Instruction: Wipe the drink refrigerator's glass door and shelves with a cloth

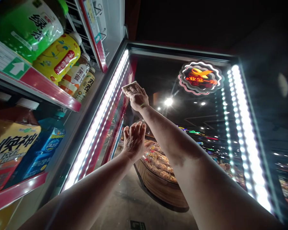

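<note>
My right hand (137, 96) presses a small pale cloth (129, 86) flat against the upper left part of an open glass fridge door (182, 134), close to its lit left edge. My left hand (133, 139) rests lower down with fingers spread flat on the same glass, holding nothing. Both arms reach up and forward from the bottom of the view. The cloth is partly hidden under my right fingers.
On the left, fridge shelves (50, 91) with red edges carry drink bottles (59, 57) above and cartons (12, 150) below. LED strips (98, 118) line both sides of the door. Through the glass I see a round wooden display stand (160, 182) and a glowing sign (200, 77).
</note>
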Demonstrator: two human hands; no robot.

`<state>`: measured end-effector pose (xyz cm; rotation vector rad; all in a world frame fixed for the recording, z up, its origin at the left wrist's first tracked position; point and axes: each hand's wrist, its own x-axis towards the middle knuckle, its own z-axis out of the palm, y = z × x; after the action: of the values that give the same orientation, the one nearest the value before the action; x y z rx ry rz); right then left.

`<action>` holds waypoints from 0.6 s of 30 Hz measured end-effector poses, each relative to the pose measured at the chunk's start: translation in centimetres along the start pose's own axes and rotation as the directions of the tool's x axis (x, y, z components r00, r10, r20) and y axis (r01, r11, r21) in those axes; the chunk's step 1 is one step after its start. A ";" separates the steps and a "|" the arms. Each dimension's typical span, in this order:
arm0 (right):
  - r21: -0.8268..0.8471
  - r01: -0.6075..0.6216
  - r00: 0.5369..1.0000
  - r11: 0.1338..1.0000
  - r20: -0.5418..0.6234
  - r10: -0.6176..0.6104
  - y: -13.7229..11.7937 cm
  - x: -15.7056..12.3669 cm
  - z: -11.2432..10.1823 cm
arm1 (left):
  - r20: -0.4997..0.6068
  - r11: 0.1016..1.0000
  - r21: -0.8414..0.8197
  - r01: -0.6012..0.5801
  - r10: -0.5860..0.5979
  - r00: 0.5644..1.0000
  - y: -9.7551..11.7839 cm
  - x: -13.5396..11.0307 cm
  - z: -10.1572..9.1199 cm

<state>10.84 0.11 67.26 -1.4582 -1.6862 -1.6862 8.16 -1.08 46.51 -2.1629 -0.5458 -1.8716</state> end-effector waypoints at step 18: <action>0.018 -0.100 0.994 0.995 -0.050 0.101 5.9 -4.0 -2.8 | -0.033 0.999 0.040 0.003 -0.001 0.999 -0.3 0.0 0.3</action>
<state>16.19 -5.39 67.80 -1.4556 -1.5695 -1.6390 8.32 -0.67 46.39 -2.1036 -0.5740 -1.8773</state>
